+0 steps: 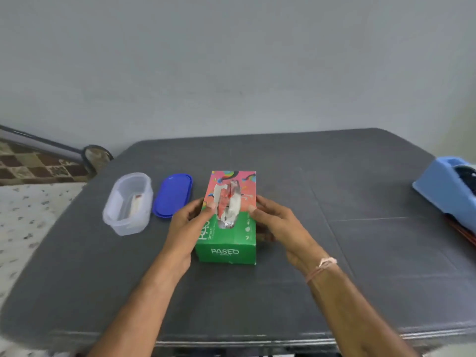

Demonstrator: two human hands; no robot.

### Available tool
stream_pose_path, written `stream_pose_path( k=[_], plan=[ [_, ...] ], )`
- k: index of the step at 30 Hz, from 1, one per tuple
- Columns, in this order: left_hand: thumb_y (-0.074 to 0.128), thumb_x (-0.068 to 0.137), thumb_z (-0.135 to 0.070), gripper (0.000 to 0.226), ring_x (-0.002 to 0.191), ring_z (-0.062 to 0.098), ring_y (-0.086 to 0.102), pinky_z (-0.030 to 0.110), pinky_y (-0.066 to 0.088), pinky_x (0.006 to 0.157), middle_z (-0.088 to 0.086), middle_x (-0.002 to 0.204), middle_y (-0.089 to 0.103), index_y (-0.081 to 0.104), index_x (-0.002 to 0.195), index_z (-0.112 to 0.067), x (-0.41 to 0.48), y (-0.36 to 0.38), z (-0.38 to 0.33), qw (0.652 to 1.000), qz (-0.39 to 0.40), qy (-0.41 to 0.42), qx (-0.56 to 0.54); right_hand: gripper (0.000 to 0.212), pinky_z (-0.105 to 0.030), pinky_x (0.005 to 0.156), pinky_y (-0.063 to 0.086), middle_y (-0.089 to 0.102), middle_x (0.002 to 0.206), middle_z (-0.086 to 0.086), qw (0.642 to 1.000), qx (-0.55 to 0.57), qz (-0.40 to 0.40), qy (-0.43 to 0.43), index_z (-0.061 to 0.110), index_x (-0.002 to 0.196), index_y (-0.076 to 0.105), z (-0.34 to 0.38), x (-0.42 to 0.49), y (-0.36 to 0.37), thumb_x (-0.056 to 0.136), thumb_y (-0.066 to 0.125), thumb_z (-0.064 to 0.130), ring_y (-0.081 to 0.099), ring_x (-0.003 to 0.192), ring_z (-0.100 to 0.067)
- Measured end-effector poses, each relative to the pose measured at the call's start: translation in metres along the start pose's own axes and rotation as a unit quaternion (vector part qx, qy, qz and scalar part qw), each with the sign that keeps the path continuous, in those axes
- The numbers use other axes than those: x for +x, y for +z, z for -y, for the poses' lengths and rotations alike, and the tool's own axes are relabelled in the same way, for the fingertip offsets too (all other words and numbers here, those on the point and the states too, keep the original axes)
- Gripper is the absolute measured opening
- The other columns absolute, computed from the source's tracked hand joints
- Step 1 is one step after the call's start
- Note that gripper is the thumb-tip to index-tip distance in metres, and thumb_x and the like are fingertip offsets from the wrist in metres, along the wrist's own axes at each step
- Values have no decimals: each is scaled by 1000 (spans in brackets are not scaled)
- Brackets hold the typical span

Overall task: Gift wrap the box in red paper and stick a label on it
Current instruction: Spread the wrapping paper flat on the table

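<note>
A green and pink Paseo tissue box stands in the middle of the dark grey table, its torn top opening facing up. My left hand grips its left side, thumb on the top face. My right hand grips its right side, thumb on the top edge, with a thin band on that wrist. No red paper or label shows in this view.
Left of the box lie a blue oval lid and a clear plastic tub with something pale inside. A light blue tape dispenser sits at the table's right edge. A wall stands behind the table.
</note>
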State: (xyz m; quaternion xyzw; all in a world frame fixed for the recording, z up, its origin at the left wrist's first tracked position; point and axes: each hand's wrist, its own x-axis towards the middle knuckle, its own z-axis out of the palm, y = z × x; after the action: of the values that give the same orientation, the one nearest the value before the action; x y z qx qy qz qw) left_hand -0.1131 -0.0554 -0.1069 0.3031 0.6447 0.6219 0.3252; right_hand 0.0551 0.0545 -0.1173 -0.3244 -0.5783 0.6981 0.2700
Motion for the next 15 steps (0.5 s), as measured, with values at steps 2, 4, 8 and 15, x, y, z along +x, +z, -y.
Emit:
stream_pose_path(
  k=[2,4,8,15],
  plan=[
    [68,97,-19,16,100,16,75,24,56,75,-3,103,80,75,110,-22,-13,-13,1,1000,-20,-12,1,36,-43,88,61,77,114,-2,1000,13,1,9,21,134,64,-8,-6,14,98,67,19,75,102,-22],
    [68,96,-17,16,96,12,75,21,56,71,-4,102,80,75,110,-23,-22,-21,2,999,-32,-21,2,34,-47,95,59,78,113,-1,1000,15,9,11,23,131,65,-14,-3,22,97,69,20,74,104,-23],
    [69,95,-17,14,86,8,76,18,56,65,-5,97,80,75,105,-25,-23,-22,2,997,-72,-31,-8,24,-54,96,57,76,115,-5,999,13,29,14,29,117,68,-18,15,22,95,73,21,75,104,-26],
    [69,95,-16,22,92,9,76,16,57,65,-4,104,79,74,115,-23,-18,-23,9,994,-91,-37,-54,49,-45,91,61,74,120,-6,998,18,45,39,20,138,62,-20,23,22,91,77,26,75,104,-22]
  ],
)
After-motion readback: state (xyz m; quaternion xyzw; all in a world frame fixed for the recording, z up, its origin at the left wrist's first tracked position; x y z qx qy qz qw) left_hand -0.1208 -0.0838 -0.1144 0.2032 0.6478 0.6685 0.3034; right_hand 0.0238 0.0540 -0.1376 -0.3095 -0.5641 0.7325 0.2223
